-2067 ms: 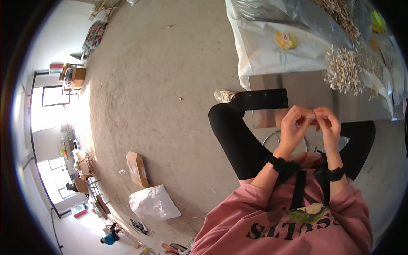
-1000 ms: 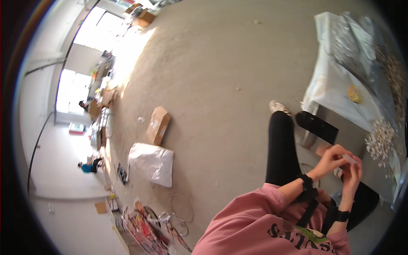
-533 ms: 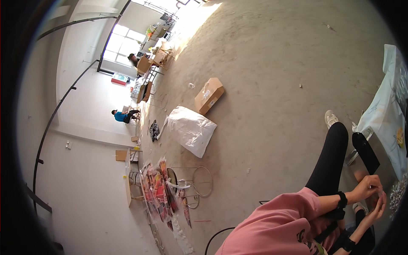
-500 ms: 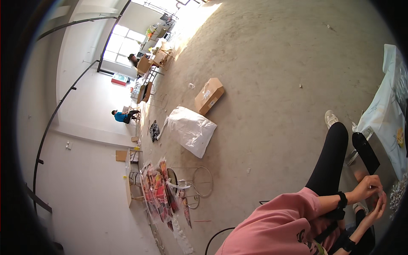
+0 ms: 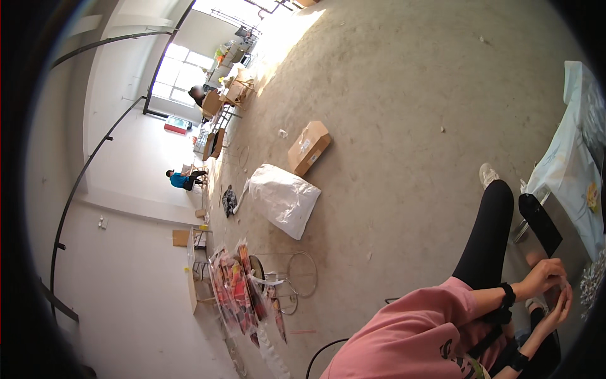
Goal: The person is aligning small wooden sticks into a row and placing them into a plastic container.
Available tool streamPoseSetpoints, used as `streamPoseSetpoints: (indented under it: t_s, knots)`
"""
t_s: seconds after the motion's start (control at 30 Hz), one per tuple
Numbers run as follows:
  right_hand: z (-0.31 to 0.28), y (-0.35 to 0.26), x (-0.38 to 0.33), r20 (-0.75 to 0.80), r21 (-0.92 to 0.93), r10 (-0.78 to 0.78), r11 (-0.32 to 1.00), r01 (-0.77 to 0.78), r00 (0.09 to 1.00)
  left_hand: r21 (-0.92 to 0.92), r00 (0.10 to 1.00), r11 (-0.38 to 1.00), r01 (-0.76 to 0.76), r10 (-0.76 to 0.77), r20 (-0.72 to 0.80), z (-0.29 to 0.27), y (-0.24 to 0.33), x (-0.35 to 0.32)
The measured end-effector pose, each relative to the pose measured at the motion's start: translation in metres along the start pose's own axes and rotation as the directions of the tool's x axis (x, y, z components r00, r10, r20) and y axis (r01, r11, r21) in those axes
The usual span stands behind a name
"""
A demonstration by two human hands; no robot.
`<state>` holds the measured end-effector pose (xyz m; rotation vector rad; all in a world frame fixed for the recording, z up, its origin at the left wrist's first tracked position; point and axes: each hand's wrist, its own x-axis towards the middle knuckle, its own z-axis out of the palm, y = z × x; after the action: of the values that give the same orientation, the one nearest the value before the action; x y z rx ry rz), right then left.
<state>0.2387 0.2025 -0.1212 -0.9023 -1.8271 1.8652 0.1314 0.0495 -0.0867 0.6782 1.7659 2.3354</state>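
Note:
My left hand (image 5: 543, 278) is at the lower right, its fingers bent together in a pinch. Just below it in the picture, my right hand (image 5: 555, 309) is closed, fingertips meeting those of the left. Whatever lies between them is too small or hidden to name. Both wrists wear black bands. A black strip with a rounded end (image 5: 541, 224) lies just above my hands, on a shiny grey surface (image 5: 566, 218). Beside my fingers, at the right rim, is a heap of small silvery pieces (image 5: 593, 284).
Light blue plastic sheeting (image 5: 571, 151) drapes at the right edge. My leg in black (image 5: 483, 237) stretches over the concrete floor. A white sack (image 5: 284, 199), a cardboard box (image 5: 309, 148) and stools with red plastic-wrapped packs (image 5: 237, 278) stand farther off. Two people sit near the far wall.
The whole view has shifted slightly. My hands stay together in nearly the same place, with only small finger movement.

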Motion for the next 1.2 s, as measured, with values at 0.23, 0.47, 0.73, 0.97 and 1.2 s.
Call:
streamPoseSetpoints:
  t_s: [0.23, 0.47, 0.73, 0.97, 1.2]
  knots:
    - [0.010, -0.011, -0.007, -0.006, -0.054, -0.025, 0.998, 0.025, 1.000, 0.016, 1.000, 1.000, -0.007, 0.007, 0.006, -0.004, 0.006, 0.001]
    - [0.008, -0.007, -0.013, -0.041, -0.096, -0.019, 0.995, 0.015, 0.999, 0.047, 1.000, 0.999, -0.010, 0.009, 0.013, -0.004, 0.005, -0.001]
    - [0.012, -0.018, -0.014, 0.030, -0.081, -0.009, 0.997, 0.012, 1.000, 0.133, 0.999, 0.991, -0.030, 0.032, -0.015, -0.007, 0.008, 0.001]
    - [-0.011, -0.003, -0.002, 0.011, 0.005, 0.043, 0.999, -0.043, 0.999, 0.083, 0.997, 0.996, 0.014, -0.008, -0.076, -0.007, 0.003, 0.002]
    - [-0.010, -0.023, -0.013, 0.015, -0.144, -0.032, 0.989, 0.034, 0.999, 0.119, 0.997, 0.990, -0.077, 0.079, -0.016, -0.003, 0.019, 0.006]
